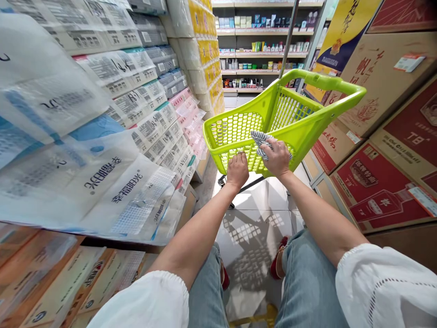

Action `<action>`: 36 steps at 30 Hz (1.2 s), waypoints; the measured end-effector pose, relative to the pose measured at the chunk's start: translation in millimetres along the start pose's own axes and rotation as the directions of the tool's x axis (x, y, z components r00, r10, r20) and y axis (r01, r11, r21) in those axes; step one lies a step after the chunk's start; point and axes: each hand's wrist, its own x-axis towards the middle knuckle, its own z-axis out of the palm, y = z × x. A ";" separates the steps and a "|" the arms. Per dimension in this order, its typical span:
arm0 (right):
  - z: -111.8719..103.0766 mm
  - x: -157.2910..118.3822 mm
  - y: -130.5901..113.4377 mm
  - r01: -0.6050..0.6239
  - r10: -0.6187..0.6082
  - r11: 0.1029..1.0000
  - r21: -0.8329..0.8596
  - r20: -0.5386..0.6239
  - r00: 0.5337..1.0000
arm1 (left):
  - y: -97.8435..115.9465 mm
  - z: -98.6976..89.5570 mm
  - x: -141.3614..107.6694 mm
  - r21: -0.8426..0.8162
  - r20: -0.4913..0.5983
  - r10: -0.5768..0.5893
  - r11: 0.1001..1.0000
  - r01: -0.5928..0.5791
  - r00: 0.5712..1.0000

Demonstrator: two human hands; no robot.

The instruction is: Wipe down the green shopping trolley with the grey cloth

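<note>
Right hand (278, 157) grasps the grey-and-white striped fabric cloth (262, 138), fingers bent over it, at the near long side of the lime-green plastic shopping cart (307, 132). Cloth sits between fingers and plastic, one fold poking up past the near rim toward the basket's inside. Likely pinched that way so the fabric, not bare skin, meets the cart.

Left hand (238, 171) is at the same near side wall, lower and closer to the nose-end corner. Fingers curled inward, tips hidden; can't tell if they hook the mesh or just rest there. Plausible reason: steadying a cart on casters.

Cart stands crosswise to the person, handle (344, 86) off to the right, nose to the left. Perforated divider panel (290, 107) stands across the basket near the handle end. Mesh casts a dotted shadow on the pale tile floor (256, 202).

Further out: white plastic-wrapped packs (150, 123) piled on the left, yellow-and-clear wrapped bales (208, 54) behind them, red-and-tan cardboard cartons (378, 196) stacked right, stocked store shelves (269, 32) at the back.
</note>
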 end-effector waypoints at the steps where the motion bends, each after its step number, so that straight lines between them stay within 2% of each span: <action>1: 1.4 -1.4 -3.0 0.024 -0.024 1.000 0.001 0.018 1.000 | 1.4 1.3 2.1 0.007 0.004 -0.013 1.000 0.013 1.000; 5: 9.2 -4.6 -11.9 0.085 -0.085 0.996 0.009 0.065 0.994 | 2.9 7.2 12.6 0.019 0.003 -0.084 0.996 0.084 0.996; 8: 14.1 -3.6 -12.3 0.107 -0.108 0.994 0.014 0.084 0.991 | -4.9 9.1 20.8 0.011 -0.004 -0.108 0.994 0.108 0.994; 13: 18.1 -0.5 -11.8 0.132 -0.133 0.991 0.011 0.099 0.986 | -26.2 6.9 23.2 0.017 0.035 0.009 1.000 -0.010 0.999; 19: 19.6 -9.9 -22.7 0.195 -0.198 0.980 0.034 0.167 0.966 | -44.8 -0.1 7.7 0.046 0.065 0.119 0.991 -0.123 0.991; 25: 15.1 -14.0 -35.9 0.238 -0.241 0.971 0.041 0.162 0.957 | -65.3 -7.4 -2.7 0.076 0.058 0.141 0.986 -0.145 0.988; 32: 7.5 12.6 -63.3 0.235 -0.239 0.971 0.048 0.097 0.966 | -85.7 -12.7 -6.3 0.026 0.033 0.131 0.991 -0.132 0.991; 36: 20.8 29.9 -81.0 0.182 -0.187 0.981 0.063 0.090 0.978 | -90.3 -14.6 -5.9 0.030 0.041 0.117 0.993 -0.118 0.992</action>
